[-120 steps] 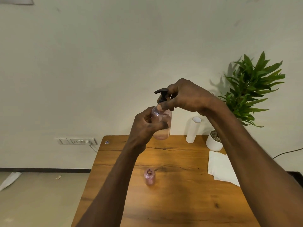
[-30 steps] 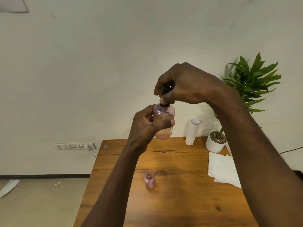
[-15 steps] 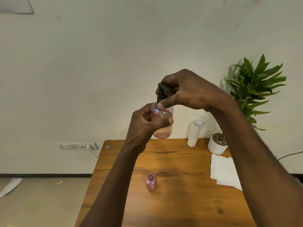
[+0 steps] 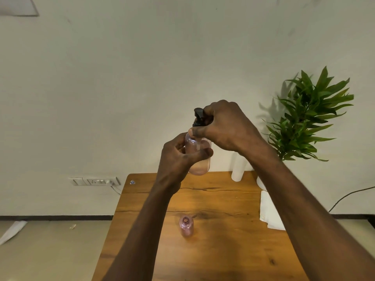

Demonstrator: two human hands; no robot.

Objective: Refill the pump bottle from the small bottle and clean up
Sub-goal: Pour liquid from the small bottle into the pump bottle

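Observation:
I hold a clear pink pump bottle (image 4: 199,164) up in the air above the far edge of the wooden table (image 4: 223,250). My left hand (image 4: 178,159) is wrapped around its body. My right hand (image 4: 225,126) grips the black pump head (image 4: 198,116) on the bottle's neck, with the nozzle pointing left. Pink liquid fills the lower part of the bottle. The small pink bottle (image 4: 186,226) stands upright and uncapped on the table, near its middle, below my hands.
A folded white cloth (image 4: 267,211) lies at the table's right side. A white cylinder (image 4: 238,169) and a potted green plant (image 4: 310,118) stand at the far right, partly behind my right arm. A wall socket (image 4: 95,181) sits to the left.
My right hand has turned on the pump head, so the black nozzle now shows to the left of my fingers. The bottle stays held in the air; the small bottle has not moved.

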